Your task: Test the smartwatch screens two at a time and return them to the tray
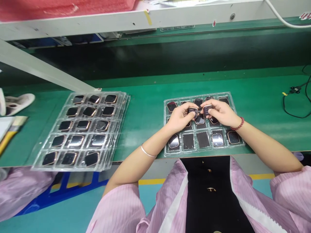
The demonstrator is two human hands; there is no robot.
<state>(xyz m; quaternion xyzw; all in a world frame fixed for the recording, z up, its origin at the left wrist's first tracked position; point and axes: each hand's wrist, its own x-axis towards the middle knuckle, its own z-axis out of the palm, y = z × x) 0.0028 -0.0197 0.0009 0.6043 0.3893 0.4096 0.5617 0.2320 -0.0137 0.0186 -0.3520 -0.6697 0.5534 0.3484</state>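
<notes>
My left hand (182,117) is closed on a smartwatch body (193,112), its thumb lying on the dark screen. A second smartwatch body (207,110) is pinched in my right hand (222,112); small light text seems to show on both screens. The two watches are held side by side, just above a clear plastic tray (167,151). In the tray lie several square watch bodies with dark glass, such as a watch (217,139) in the front row. Two front pockets, one of them a dark pocket (203,139), hold no watch. My hands hide part of the middle rows.
A stack of clear trays (110,158) with rows of watches stands at the left. Further left lie a brush (14,129) and a white object (21,102). A black cable (288,111) is at the right. A white shelf beam (109,24) crosses above the green bench (145,106).
</notes>
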